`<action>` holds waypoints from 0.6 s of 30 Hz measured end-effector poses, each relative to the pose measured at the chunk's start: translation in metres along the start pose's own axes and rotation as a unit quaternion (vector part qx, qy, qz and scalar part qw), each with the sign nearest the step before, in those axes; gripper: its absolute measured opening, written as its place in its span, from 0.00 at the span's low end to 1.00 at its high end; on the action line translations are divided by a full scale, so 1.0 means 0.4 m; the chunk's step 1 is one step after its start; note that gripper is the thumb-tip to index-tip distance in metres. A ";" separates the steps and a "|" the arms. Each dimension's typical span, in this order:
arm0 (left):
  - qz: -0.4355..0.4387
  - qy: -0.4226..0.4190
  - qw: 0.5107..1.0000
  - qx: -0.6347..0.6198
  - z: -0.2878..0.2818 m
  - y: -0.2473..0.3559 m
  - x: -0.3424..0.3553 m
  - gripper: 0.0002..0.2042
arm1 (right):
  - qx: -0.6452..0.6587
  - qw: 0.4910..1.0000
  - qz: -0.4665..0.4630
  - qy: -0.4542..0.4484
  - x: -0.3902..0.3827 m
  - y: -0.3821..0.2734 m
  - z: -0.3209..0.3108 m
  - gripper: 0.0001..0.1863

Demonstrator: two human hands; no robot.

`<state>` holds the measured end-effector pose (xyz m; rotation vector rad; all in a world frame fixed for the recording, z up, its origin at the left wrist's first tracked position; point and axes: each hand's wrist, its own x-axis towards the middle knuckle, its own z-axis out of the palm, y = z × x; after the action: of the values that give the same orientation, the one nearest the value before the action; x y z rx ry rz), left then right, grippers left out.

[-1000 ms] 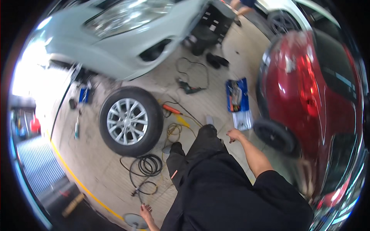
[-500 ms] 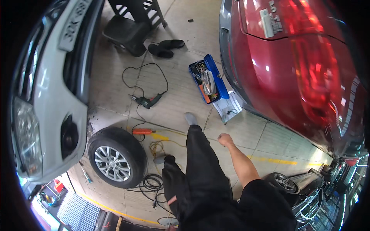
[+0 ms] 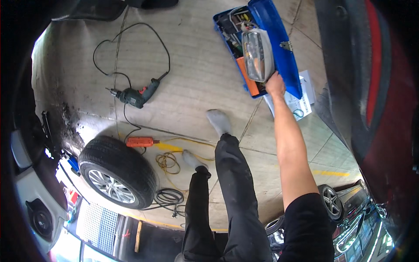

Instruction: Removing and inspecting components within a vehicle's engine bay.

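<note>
An open blue toolbox (image 3: 281, 48) lies on the floor ahead and to the right, its lid tipped to the right. Across its tools rests a clear-lensed lamp (image 3: 257, 54) that looks like a car headlight. My right hand (image 3: 276, 85) reaches the near end of this lamp, fingers curled against its corner; the fingertips are partly hidden. Beside the hand, an orange piece (image 3: 248, 76) sits along the box's left side. Printed white sheets (image 3: 307, 89) lie partly under the toolbox. My left hand is out of view.
A corded drill (image 3: 137, 95) lies on the floor to the left. Nearer are a wheel (image 3: 115, 174), an orange power-strip-like block (image 3: 142, 142), a coiled yellow cord (image 3: 168, 161) and black cable (image 3: 170, 198). A dark red car (image 3: 393, 122) flanks the right, a white car (image 3: 35, 187) the left.
My right hand has stretched forward from above the bare floor to the lamp in the toolbox. The view has moved closer to the toolbox and the drill.
</note>
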<state>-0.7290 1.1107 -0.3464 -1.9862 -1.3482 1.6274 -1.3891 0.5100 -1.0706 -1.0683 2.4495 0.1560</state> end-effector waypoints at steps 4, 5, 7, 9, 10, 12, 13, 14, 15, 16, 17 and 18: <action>0.033 0.054 0.998 0.003 0.004 0.004 -0.143 0.29 | -0.077 0.989 -0.090 -0.083 -0.160 -0.050 0.042 0.19; 0.037 0.055 0.998 0.015 0.007 0.005 -0.159 0.29 | -0.048 0.991 -0.105 -0.069 -0.206 -0.025 0.038 0.21; 0.046 0.039 0.997 0.048 0.033 0.026 -0.154 0.29 | -0.025 0.991 -0.085 -0.100 -0.274 0.079 -0.014 0.22; 0.063 0.035 0.995 0.071 0.054 0.032 -0.162 0.29 | 0.013 0.989 -0.056 -0.137 -0.393 0.133 -0.056 0.21; 0.072 0.037 0.994 0.080 0.051 0.022 -0.172 0.29 | 0.014 0.989 -0.042 -0.141 -0.456 0.141 -0.080 0.21; 0.090 0.024 0.990 0.104 0.062 0.019 -0.147 0.29 | 0.016 0.988 -0.032 -0.152 -0.529 0.207 -0.145 0.22; 0.102 0.017 0.988 0.114 0.075 0.024 -0.126 0.29 | 0.051 0.985 -0.035 -0.159 -0.572 0.226 -0.177 0.21; 0.114 0.012 0.986 0.123 0.083 0.027 -0.109 0.29 | 0.086 0.981 -0.038 -0.167 -0.618 0.238 -0.207 0.21; 0.127 0.008 0.983 0.130 0.092 0.026 -0.091 0.29 | 0.086 0.982 -0.041 -0.164 -0.661 0.240 -0.236 0.21; 0.140 0.002 0.981 0.136 0.101 0.029 -0.070 0.29 | 0.133 0.975 -0.033 -0.176 -0.699 0.235 -0.263 0.21; 0.154 -0.004 0.978 0.141 0.111 0.029 -0.051 0.29 | 0.179 0.965 -0.027 -0.190 -0.733 0.227 -0.287 0.22; 0.180 0.012 0.975 0.126 0.119 0.010 -0.079 0.29 | 0.201 0.957 -0.042 -0.205 -0.794 0.171 -0.252 0.22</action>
<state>-0.7669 1.0679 -0.3455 -2.1701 -0.7528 1.8084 -1.2869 0.7403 -0.8421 -0.8557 1.9488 -0.1330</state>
